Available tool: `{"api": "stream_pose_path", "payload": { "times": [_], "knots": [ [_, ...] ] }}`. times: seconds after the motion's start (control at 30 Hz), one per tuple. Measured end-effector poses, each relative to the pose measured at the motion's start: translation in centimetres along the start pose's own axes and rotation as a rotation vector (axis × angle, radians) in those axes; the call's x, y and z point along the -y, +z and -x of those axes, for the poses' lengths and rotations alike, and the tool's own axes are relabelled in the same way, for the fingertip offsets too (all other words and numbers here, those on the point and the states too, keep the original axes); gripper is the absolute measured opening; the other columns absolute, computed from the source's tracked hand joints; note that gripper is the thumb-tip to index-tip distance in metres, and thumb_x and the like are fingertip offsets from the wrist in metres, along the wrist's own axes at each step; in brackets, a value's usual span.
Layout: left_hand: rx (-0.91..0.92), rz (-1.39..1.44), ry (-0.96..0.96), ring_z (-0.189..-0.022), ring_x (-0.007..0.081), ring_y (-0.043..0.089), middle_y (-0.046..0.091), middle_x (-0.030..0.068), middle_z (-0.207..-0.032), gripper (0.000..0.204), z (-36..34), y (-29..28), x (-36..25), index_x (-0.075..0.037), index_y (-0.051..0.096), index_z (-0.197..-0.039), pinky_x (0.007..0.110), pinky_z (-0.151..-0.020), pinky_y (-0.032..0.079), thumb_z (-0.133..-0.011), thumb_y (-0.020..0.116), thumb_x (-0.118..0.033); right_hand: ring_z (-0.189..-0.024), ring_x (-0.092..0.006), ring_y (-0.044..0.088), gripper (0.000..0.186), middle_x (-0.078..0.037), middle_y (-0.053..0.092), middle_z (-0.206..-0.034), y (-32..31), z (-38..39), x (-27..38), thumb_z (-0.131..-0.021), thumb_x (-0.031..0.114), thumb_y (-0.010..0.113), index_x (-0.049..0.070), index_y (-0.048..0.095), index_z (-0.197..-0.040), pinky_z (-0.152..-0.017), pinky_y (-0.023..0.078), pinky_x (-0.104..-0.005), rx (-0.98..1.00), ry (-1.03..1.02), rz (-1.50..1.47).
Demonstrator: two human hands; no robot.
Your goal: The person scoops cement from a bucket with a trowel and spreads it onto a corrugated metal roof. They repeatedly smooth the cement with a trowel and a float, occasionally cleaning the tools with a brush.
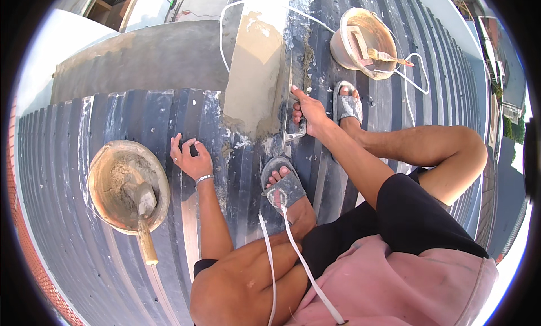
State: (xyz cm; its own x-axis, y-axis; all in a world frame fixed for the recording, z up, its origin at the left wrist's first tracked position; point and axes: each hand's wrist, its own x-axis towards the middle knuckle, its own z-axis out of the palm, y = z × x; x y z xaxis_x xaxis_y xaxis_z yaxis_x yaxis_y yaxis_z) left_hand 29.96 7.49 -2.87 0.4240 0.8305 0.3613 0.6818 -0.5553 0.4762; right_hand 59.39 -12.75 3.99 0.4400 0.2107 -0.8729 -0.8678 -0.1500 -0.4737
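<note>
My right hand [309, 113] is wrapped round the handle of a plastering trowel [295, 136], its index finger stretched forward along the tool. The trowel's long metal blade stands along the side of a raised ledge coated with wet grey mortar [265, 103]. My left hand [192, 158] hovers over or rests on the dark ribbed metal roofing [186, 114], fingers apart and loosely bent, with nothing in it. To its left sits a mortar-crusted bucket [97, 182] with grey mortar inside. A pointing trowel with a wooden handle [147, 244] leans in that bucket, its blade caked with mortar.
At the upper right stands another bucket [341, 47] holding a wooden float [356, 43] and a paintbrush [389, 57]. A white cord [424, 78] loops over the roofing. My sandalled feet [284, 185] are planted beside the ledge. A grey rendered wall [141, 61] rises beyond.
</note>
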Motion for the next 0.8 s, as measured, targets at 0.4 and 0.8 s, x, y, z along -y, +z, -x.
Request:
{"api": "stream_pose_path", "payload": {
  "times": [0.4, 0.8],
  "knots": [
    [0.005, 0.123, -0.038, -0.142, 0.0407, 0.055, 0.067, 0.0105, -0.143, 0.006, -0.3, -0.3, -0.4, -0.009, 0.073, -0.088, 0.056, -0.116, 0.042, -0.088, 0.068, -0.013, -0.059, -0.0129, 0.048, 0.039, -0.004, 0.050, -0.081, 0.1, -7.1, 3.3, -0.098, 0.039, 0.082, 0.007, 0.060, -0.106, -0.046, 0.039, -0.0299, 0.025, -0.002, 0.055],
    [0.018, 0.190, -0.092, -0.141, 0.0393, 0.057, 0.071, 0.0098, -0.140, 0.010, -0.5, -0.7, 0.3, -0.007, 0.076, -0.091, 0.053, -0.117, 0.044, -0.090, 0.068, -0.013, -0.050, -0.0078, 0.042, 0.054, 0.004, 0.042, -0.064, -2.2, 12.3, -5.6, -0.104, 0.054, 0.071, 0.012, 0.049, -0.077, -0.043, 0.038, -0.0230, 0.071, 0.440, 0.159]
  ]
}}
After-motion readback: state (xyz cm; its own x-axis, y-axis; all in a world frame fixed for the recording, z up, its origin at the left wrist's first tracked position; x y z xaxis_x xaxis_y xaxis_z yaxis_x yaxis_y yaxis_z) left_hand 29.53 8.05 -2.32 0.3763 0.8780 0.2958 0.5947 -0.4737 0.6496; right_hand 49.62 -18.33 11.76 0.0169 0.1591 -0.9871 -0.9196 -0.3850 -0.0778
